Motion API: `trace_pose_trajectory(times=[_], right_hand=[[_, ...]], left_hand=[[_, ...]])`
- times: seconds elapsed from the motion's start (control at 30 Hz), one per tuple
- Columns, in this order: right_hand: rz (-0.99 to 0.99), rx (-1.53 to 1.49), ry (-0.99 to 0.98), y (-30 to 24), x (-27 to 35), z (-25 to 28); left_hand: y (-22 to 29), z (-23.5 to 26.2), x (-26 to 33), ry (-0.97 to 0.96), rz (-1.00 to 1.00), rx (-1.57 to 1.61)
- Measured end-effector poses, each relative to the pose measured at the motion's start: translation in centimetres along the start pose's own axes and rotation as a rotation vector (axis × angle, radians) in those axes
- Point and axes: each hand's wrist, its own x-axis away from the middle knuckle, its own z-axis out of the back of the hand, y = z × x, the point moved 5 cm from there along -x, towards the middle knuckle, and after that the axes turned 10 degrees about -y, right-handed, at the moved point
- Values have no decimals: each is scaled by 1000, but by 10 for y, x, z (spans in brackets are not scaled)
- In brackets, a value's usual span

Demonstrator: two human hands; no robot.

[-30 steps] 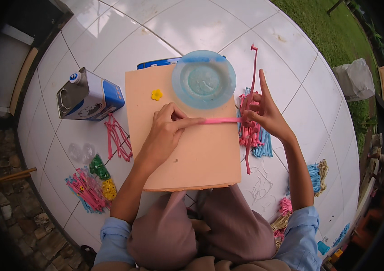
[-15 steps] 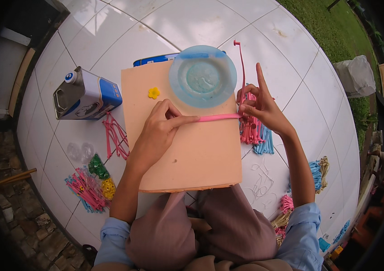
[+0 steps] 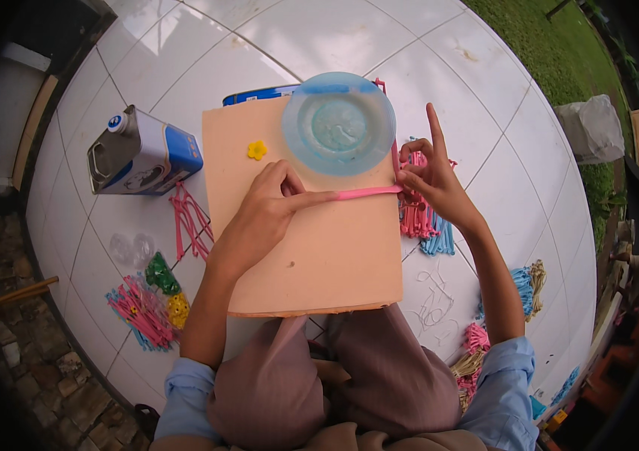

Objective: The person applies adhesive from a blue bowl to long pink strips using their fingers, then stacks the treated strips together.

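Note:
A pink flexible strip (image 3: 368, 193) is stretched sideways above a peach-coloured board (image 3: 312, 263). My left hand (image 3: 259, 218) pinches its left end between thumb and fingers. At the other end my right hand (image 3: 439, 184) grips it, thumb against curled fingers, index finger pointing up. From there its thinner tail rises along the right edge of a translucent blue plate (image 3: 294, 154), ending in a small knob just beyond the rim. A yellow flower-shaped piece (image 3: 257, 150) lies on the board, left of the plate. Pink strips (image 3: 417, 222) and light-blue ones (image 3: 439, 244) lie below my right hand.
On the tiles at the left stand a blue-and-white can (image 3: 146, 158), pink strips (image 3: 188, 218), a green packet (image 3: 160, 274), yellow pieces (image 3: 178, 310) and a mixed strip pile (image 3: 139, 312). White thread (image 3: 433, 301) and blue bundles (image 3: 522, 289) lie at the right.
The strip's free tail has swung left and lower, from standing clear of the plate to running beside its rim. Both hands keep their hold, almost in place.

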Motion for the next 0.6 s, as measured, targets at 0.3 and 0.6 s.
trace_pose_trajectory(times=[0.3, 0.6], right_hand=[[320, 356, 10, -5, 8, -7], [26, 683, 15, -32, 0, -23]], left_hand=[[7, -2, -2, -35, -20, -108], [8, 0, -2, -11, -64, -147]])
